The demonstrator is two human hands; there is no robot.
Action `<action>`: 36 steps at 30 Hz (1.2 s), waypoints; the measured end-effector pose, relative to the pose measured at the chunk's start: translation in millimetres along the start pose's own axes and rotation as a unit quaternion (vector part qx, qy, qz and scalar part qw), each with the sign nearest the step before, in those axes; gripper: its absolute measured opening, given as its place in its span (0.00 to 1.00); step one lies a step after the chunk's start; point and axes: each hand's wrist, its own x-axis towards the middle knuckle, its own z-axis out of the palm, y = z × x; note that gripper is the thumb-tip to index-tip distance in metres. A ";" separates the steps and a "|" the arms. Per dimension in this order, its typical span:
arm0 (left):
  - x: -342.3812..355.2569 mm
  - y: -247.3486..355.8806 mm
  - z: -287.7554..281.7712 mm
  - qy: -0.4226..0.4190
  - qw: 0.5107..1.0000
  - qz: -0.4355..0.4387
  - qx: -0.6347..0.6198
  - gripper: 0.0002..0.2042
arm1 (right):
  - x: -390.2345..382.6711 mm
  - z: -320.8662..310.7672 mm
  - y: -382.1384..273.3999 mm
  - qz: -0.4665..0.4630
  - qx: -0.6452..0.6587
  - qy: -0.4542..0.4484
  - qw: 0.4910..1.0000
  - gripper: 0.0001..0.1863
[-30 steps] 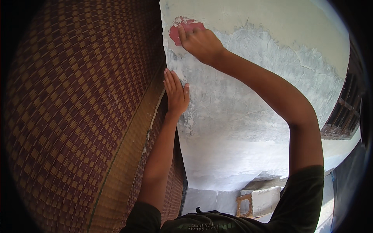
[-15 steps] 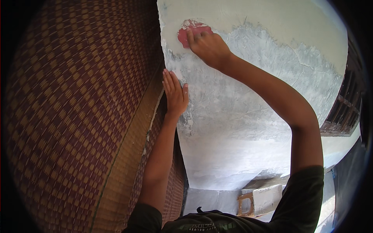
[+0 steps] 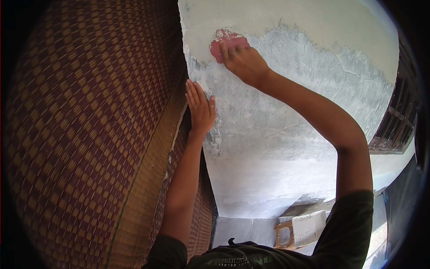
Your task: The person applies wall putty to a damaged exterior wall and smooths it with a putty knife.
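Observation:
High on the plastered wall, my right hand grips a pink-red flat scraper, its face pressed to the surface. White paste is smeared along the scraper's upper edge. Lower down and to the left, my left hand lies flat against the wall near its left edge, fingers together and thumb apart, holding nothing. Around both hands the wall is patchy grey and white, with a cream coat above a ragged boundary.
A woven maroon and tan mat covers the left side, next to the wall's edge. At right is a dark barred window. Below, near my body, a white slab-like object sits beside a brown wooden piece on the pale floor.
My right hand and the scraper have shifted slightly right and down along the wall. My left hand stays resting in nearly the same place.

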 end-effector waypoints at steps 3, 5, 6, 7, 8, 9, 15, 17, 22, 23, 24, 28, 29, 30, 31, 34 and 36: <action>-1.1 -6.1 -5.1 -0.001 1.000 -0.001 0.003 0.35 | -44.3 11.2 -48.7 -0.066 0.025 -0.064 0.995 0.29; -1.3 -4.1 -4.7 0.002 1.000 0.003 0.000 0.35 | -66.6 -0.3 -66.1 -0.103 0.076 -0.055 0.990 0.29; -3.2 -3.3 -5.5 0.007 1.000 0.009 0.006 0.35 | -67.5 -4.2 -67.5 -0.109 0.102 -0.037 0.988 0.29; -3.0 -3.1 -6.2 0.011 1.000 0.017 0.012 0.35 | -55.2 -9.7 -59.5 -0.088 0.095 -0.010 0.992 0.30; -2.1 -3.4 -5.7 0.011 1.000 0.017 0.011 0.35 | -36.4 -17.7 -45.6 -0.068 0.087 0.015 0.994 0.30; -1.9 -5.4 -5.9 0.008 1.000 0.011 0.016 0.35 | -16.5 -20.0 -28.7 -0.028 0.078 0.044 0.996 0.31; -0.1 -1.3 -2.1 0.003 1.000 0.001 -0.003 0.35 | -3.2 -2.0 5.3 0.002 -0.038 -0.024 0.999 0.32; -0.7 -4.4 -4.9 -0.001 1.000 -0.004 -0.003 0.35 | -31.9 9.0 -24.7 -0.045 -0.002 -0.048 0.998 0.32; -2.2 -8.4 -5.5 0.005 1.000 0.011 0.011 0.35 | -58.7 -12.5 -61.0 -0.086 0.095 -0.039 0.991 0.31; -2.4 -7.8 -4.2 0.009 1.000 0.014 0.013 0.36 | -42.8 -20.8 -49.5 -0.053 0.077 -0.006 0.996 0.31; -1.5 -6.9 -4.6 0.008 1.000 0.014 0.013 0.36 | -23.1 -23.7 -32.8 -0.020 0.062 0.028 0.997 0.31; 0.1 2.4 -1.6 -0.004 1.000 -0.006 0.007 0.35 | 3.8 -16.4 14.2 0.030 0.005 0.045 0.999 0.32; 0.4 2.5 -2.3 -0.005 1.000 -0.006 0.005 0.35 | -3.0 -6.7 11.4 0.012 -0.027 0.026 0.999 0.32; 0.7 3.0 -2.8 -0.006 1.000 -0.007 0.002 0.35 | -10.0 2.6 7.4 -0.005 -0.059 0.005 0.998 0.32; -0.4 -1.5 -5.6 -0.007 1.000 -0.007 0.005 0.35 | -21.2 7.9 -11.8 -0.009 -0.036 -0.037 0.999 0.32; -3.2 -3.6 -4.0 -0.004 1.000 0.004 0.006 0.36 | -74.3 14.9 -62.8 -0.071 0.041 -0.022 0.996 0.30; -3.9 -8.1 -6.9 0.009 1.000 0.020 0.013 0.35 | -72.5 -1.5 -73.2 -0.098 0.090 -0.024 0.991 0.28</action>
